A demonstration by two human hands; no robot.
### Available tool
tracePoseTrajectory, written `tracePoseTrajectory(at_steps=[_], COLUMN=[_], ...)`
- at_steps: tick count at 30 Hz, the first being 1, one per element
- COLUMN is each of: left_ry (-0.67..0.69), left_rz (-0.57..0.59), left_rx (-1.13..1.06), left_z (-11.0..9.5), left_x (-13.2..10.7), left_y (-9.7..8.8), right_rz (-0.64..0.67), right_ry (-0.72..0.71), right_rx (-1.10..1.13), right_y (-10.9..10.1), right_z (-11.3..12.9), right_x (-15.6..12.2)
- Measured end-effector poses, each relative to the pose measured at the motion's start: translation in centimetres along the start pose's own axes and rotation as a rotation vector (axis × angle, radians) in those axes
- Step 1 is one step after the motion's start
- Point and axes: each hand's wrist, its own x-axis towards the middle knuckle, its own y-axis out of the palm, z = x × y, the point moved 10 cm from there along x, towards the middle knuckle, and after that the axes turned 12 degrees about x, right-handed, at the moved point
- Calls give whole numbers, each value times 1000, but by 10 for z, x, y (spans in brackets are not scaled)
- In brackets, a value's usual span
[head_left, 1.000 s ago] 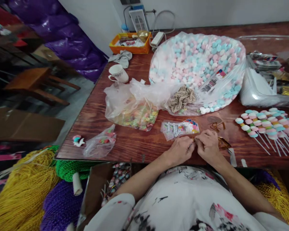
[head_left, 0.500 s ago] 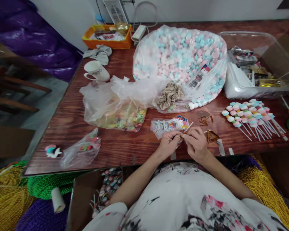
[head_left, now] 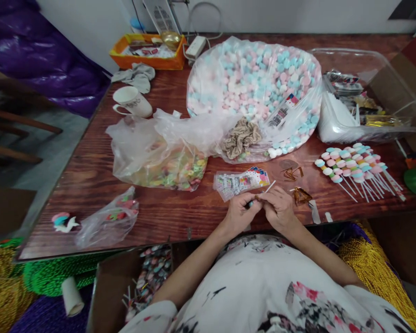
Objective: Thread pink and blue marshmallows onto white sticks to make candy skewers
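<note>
My left hand [head_left: 241,212] is closed around a marshmallow lollipop, with a bit of blue showing between the fingers. Its thin white stick [head_left: 270,186] points up and away past the fingertips. My right hand [head_left: 278,207] pinches at the same spot, its fingertips meeting those of my left; a small gold-brown bit shows there, mostly hidden. Just beyond the hands lies a fan of printed clear wrappers [head_left: 241,182]. Gold twist ties [head_left: 301,196] lie close to my right hand, and more thin gold ties [head_left: 291,174] rest behind them.
Finished marshmallow lollipops [head_left: 353,163] are piled at right, before a clear plastic tub [head_left: 377,134]. A big bag of marshmallows [head_left: 256,78] stands behind; a bag of colourful candies [head_left: 159,162], a mug [head_left: 133,102] and a small bag [head_left: 107,217] are at left. An open box [head_left: 107,282] sits below the edge.
Both hands stay together in nearly the same place, their fingers slightly shifted. Blue now shows in my left hand. The whole view has shifted a little.
</note>
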Motion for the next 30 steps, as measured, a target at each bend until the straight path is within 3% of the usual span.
tracePoseTrajectory(at_steps=[6,14,20,26,30], left_ry=[141,7,54,46,33], left_rz=[-28,0,-2,-27,-9], left_rx=[156,-82,-40,-49,-41], left_z=[-12,0,-7,-6,-3], left_x=[0,5,5,5,6], left_y=[3,1,3,1,5], right_rz=[-11,-33,37,61,24], right_ry=[5,-13,23,-2,79], right_rx=[-47,-29,-110,8,100], right_y=[-4,-13,-11,-11,-15], right_z=[2,5,-3,-4,-11], right_x=[-1,-15,-16,-15,-14])
